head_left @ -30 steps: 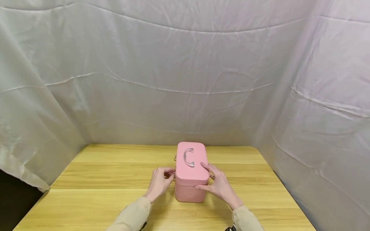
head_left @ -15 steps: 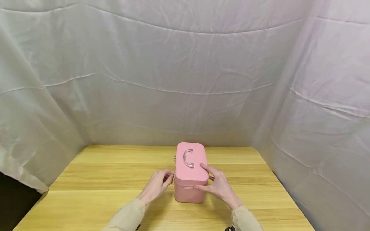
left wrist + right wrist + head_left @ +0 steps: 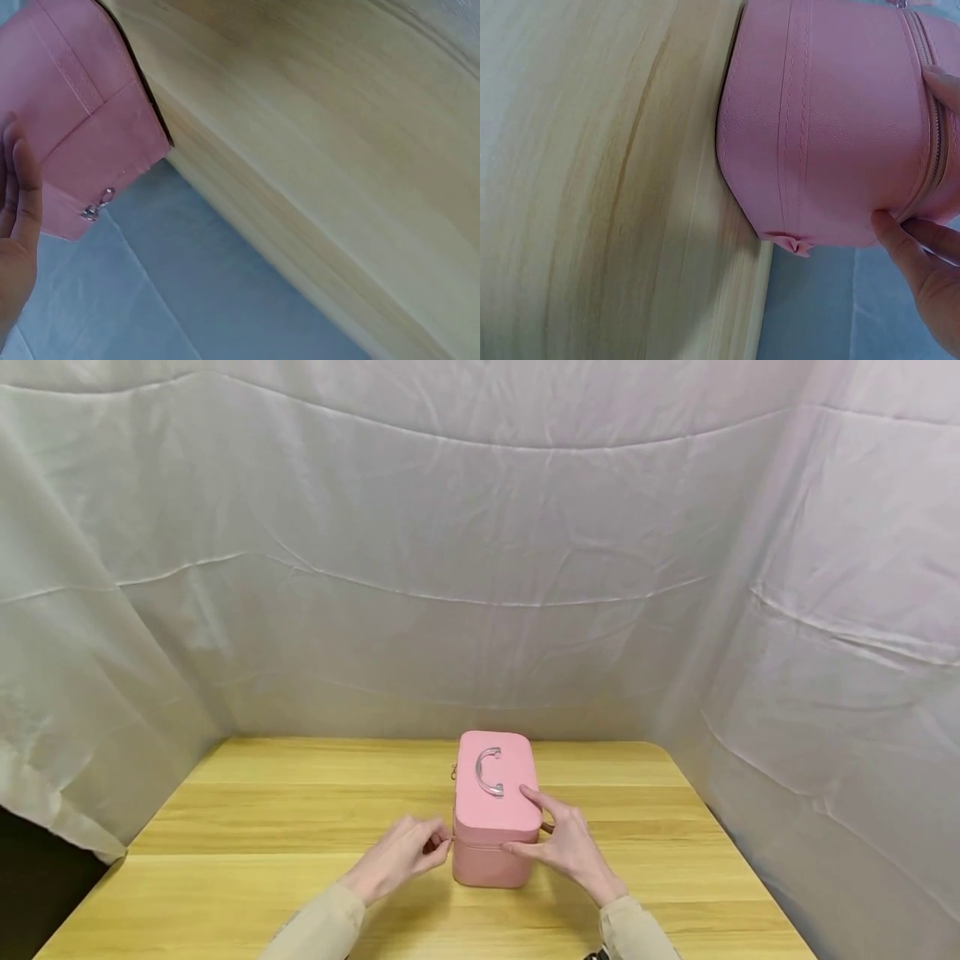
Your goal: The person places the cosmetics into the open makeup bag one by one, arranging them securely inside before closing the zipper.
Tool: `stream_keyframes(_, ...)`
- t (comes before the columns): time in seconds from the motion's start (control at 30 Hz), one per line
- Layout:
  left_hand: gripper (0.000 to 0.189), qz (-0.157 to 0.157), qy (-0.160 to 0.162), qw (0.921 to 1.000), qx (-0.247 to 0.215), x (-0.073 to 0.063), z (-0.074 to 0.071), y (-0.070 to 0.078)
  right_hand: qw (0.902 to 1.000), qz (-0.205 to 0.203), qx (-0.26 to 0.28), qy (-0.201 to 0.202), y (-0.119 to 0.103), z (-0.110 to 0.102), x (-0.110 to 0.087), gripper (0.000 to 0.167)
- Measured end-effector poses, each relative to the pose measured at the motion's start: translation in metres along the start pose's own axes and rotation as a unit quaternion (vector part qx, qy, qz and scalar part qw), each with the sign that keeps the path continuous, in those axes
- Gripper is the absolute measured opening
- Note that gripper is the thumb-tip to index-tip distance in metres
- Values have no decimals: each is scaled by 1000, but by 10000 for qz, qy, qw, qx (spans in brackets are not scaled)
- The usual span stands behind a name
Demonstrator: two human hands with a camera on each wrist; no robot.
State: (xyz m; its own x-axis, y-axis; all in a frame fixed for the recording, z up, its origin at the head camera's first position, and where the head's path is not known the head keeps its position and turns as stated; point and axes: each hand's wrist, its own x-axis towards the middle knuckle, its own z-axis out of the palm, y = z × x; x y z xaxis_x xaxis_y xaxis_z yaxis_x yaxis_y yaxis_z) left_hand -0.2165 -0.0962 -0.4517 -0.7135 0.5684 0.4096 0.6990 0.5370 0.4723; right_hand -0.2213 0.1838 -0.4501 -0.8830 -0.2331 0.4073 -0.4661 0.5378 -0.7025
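Observation:
A pink vanity case [image 3: 497, 810] stands lid-down-closed on the table, a silver handle [image 3: 483, 772] on its top. At its left side, near the front corner, my left hand [image 3: 405, 853] pinches a small zipper pull, mostly hidden by the fingertips. Farther back on that side hangs another metal zipper pull [image 3: 453, 771], also a metal pull [image 3: 94, 206] in the left wrist view. My right hand [image 3: 567, 846] grips the case's near right corner, thumb on the front and fingers over lid and side. The zipper [image 3: 934, 112] runs under the lid in the right wrist view.
The wooden table [image 3: 300, 835] extends on both sides of the case. Grey-white cloth [image 3: 465, 568] hangs behind it and along the sides. A dark gap [image 3: 37, 868] shows at the lower left, beyond the table's edge.
My left hand has slid a little toward me along the case's left side, toward the front corner. My right hand holds the same corner, and the case has barely shifted.

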Motion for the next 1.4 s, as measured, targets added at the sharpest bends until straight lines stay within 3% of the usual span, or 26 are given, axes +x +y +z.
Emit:
stream_keyframes(0.13, 8, 207, -90, 9997, 68, -1, 0, 2, 10000, 20, -39, 18, -1, 0, -1, 85)
stream_keyframes(0.37, 12, 199, -342, 9991, -152, -2, 0, 7, 9999, -91, -110, 59, 0, 2, -2, 85)
stream_keyframes(0.6, 10, 860, -174, 9961, -63, 3, 9, 14, 9998, -145, -96, 70, -2, 2, -2, 86)
stream_keyframes(0.73, 9, 1080, -63, 9941, 105, 5, 17, 20, 9996, -219, -138, 71, -3, 2, -2, 86)
stream_keyframes(1.1, 17, 938, -154, 9955, 39, 12, 30, 30, 9995, -280, -141, 59, -1, 1, -2, 84)
stream_keyframes(1.27, 22, 743, -237, 9970, -18, 14, 32, 34, 9996, -255, -99, 76, -1, 2, -2, 84)
stream_keyframes(1.4, 16, 562, -287, 9980, -2, 14, 33, 36, 9995, -271, -115, 78, 0, 2, -2, 83)
